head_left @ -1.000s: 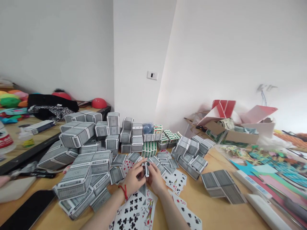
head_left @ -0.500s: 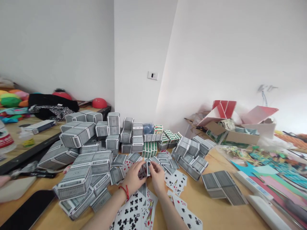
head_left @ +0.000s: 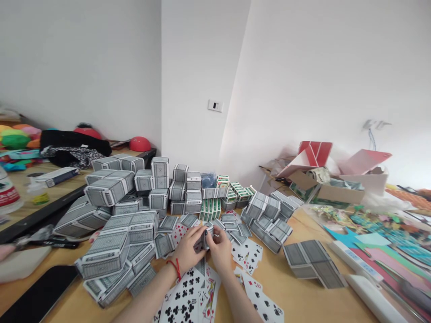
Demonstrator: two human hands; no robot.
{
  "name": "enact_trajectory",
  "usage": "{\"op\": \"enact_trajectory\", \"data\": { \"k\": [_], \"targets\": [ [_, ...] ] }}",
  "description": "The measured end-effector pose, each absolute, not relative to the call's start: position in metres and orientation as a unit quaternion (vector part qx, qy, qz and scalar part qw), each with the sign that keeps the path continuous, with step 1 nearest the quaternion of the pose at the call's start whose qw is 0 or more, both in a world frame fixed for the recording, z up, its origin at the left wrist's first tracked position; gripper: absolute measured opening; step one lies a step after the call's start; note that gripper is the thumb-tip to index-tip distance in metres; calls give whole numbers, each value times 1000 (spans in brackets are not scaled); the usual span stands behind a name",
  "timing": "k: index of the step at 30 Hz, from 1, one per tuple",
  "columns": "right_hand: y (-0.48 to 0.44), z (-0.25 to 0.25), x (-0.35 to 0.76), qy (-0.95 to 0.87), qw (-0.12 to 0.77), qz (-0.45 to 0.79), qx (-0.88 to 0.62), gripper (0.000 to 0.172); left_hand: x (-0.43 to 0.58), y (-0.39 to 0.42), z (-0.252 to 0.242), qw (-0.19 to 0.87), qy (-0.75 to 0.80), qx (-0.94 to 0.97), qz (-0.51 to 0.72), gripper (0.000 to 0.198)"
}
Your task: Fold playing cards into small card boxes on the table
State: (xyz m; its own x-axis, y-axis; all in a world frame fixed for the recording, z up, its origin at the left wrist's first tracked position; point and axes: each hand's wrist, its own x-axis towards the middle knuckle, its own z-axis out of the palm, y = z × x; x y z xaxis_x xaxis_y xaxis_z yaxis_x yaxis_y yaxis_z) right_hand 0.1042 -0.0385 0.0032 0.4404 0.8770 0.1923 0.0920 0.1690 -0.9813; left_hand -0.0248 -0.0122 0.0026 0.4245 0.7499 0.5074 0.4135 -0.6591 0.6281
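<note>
Both hands meet over the middle of the table, closed on grey-backed playing cards that seem folded; the fingers hide most of them. My left hand, with a red string at the wrist, wraps round the cards from the left. My right hand pinches them from the right, its dark-nailed thumb at the top edge. Beneath the forearms lie large face-up cards, clubs among them. More face-up cards are right of my right hand. Folded grey cards lie scattered just beyond the hands.
Blocks built from folded cards are piled at left, with more card blocks at right. Green card boxes stand behind. A flat card piece, a white power strip and a dark phone-like slab lie around the sides.
The right thumb and fingers have shifted slightly around the cards, and the white card edge that stood upright between the hands is now mostly covered. The surroundings look unchanged.
</note>
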Motion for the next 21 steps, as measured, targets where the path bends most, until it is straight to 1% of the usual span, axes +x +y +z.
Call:
{"op": "enact_trajectory", "data": {
  "k": [2,6,13,18,21],
  "targets": [
    [-39,2,105,-439,627,320,-558,47,-25,-12,2,209,358,817,400,65],
    [-34,-5,107,-454,620,378,-516,47,-25,-10,1,217,367,813,397,62],
    [-28,-8,111,-454,611,438,-478,37,-25,-11,1,224,373,804,405,66],
    [-32,-3,110,-454,586,511,-435,41,-25,-13,5,243,355,804,411,68],
    [-33,0,110,-447,581,520,-438,45,-25,-12,5,258,342,803,414,68]
  ]
}}
